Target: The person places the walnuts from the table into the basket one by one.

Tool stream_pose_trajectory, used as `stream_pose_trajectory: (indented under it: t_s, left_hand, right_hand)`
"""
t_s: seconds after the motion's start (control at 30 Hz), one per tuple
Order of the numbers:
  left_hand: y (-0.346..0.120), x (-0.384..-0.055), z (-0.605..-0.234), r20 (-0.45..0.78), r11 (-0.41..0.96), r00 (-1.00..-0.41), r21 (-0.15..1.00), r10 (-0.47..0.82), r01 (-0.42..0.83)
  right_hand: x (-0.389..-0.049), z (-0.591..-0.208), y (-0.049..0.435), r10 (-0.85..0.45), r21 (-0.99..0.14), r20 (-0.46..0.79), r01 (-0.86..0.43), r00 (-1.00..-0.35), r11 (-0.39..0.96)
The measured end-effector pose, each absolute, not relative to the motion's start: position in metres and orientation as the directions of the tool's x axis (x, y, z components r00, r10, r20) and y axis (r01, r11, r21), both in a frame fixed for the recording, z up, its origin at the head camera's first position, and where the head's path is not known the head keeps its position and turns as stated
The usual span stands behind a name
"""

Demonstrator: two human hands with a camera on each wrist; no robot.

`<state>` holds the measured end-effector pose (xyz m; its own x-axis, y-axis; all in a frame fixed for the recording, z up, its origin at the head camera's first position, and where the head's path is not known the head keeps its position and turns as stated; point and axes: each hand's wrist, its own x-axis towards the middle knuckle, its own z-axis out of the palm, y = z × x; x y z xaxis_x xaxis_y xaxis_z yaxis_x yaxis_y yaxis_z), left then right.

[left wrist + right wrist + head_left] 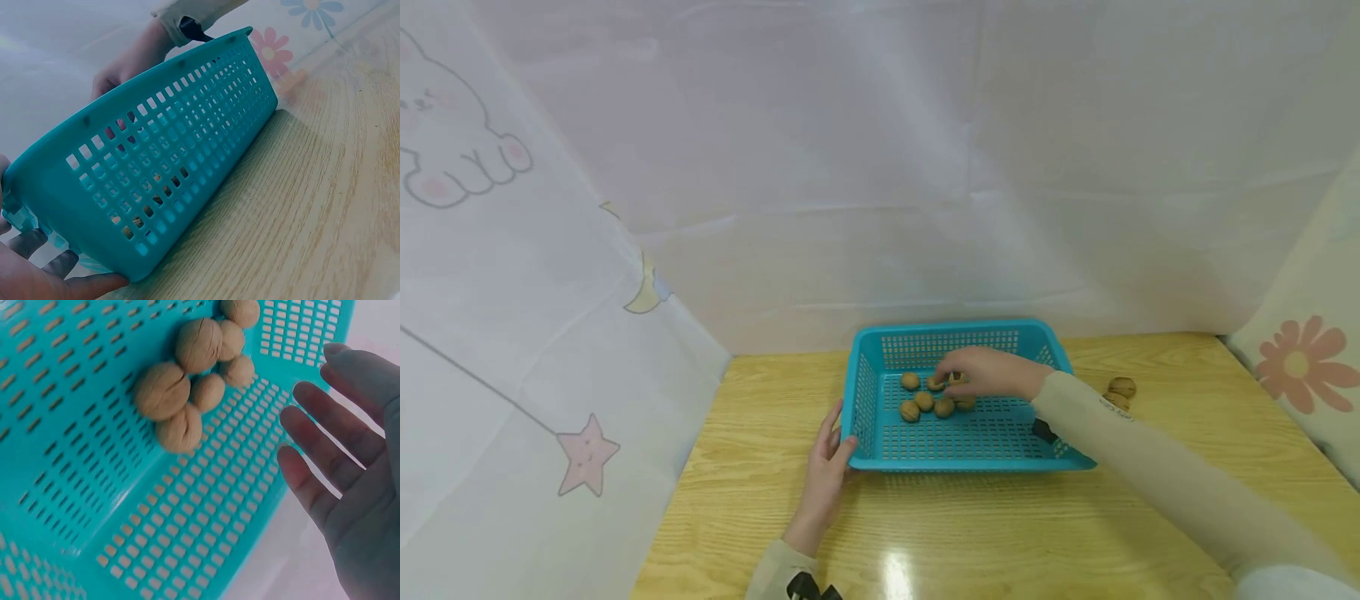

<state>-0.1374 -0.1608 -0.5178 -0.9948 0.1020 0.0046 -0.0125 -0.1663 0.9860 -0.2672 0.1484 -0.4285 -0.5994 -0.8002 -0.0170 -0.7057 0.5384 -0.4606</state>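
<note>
Left hand (826, 479) grips the blue basket (970, 464); right hand (988, 372) is released above the walnuts (924, 402)

At the lower centre of the head view, the left hand holds the basket by its left end, thumb at the rim near the front corner and fingers against the outer wall. The right hand reaches in over the right wall; in the right wrist view its fingers are loosely spread and the palm holds nothing. Seven walnuts sit in a close cluster on the lattice floor, left of the basket's middle and toward its back, some partly covered by the right hand in the head view. Two more walnuts (1122, 387) lie together on the wooden table (760, 450), right of the basket, one partly hidden by the beige right sleeve (1150, 450). Small dark marks like script (1116, 408) run along that sleeve above the wrist, too small to read. Pale sheeting (850, 167) fills the upper frame, printed with a bear-like figure (456, 125) at upper left, a pink star (587, 454) at lower left and a coral flower (1296, 364) at the right edge
</note>
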Motion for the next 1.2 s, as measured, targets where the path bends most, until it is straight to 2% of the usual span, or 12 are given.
stream_pose_trajectory:
  t_s: [0.17,0.47,0.8,1.2]
  left_hand:
    - [-0.161,-0.138,-0.518,0.017,-0.15,-0.995,0.989,0.102,0.002]
    - [-0.16,-0.137,-0.516,0.011,-0.159,-0.994,0.987,0.105,-0.006]
    - [-0.161,-0.138,-0.517,0.016,-0.145,-0.994,0.989,0.108,0.0]
    - [-0.161,-0.137,-0.518,0.0,-0.18,-0.994,0.983,0.107,-0.019]
  right_hand:
    - [-0.264,-0.424,0.169,-0.774,-0.431,-0.013,-0.695,-0.633,0.575]
    - [-0.253,-0.419,0.211,-0.744,-0.399,0.068,-0.701,-0.665,0.59]
    - [-0.239,-0.419,0.262,-0.703,-0.451,0.115,-0.668,-0.701,0.592]
    - [-0.222,-0.429,0.32,-0.536,-0.458,0.107,-0.52,-0.837,0.721]
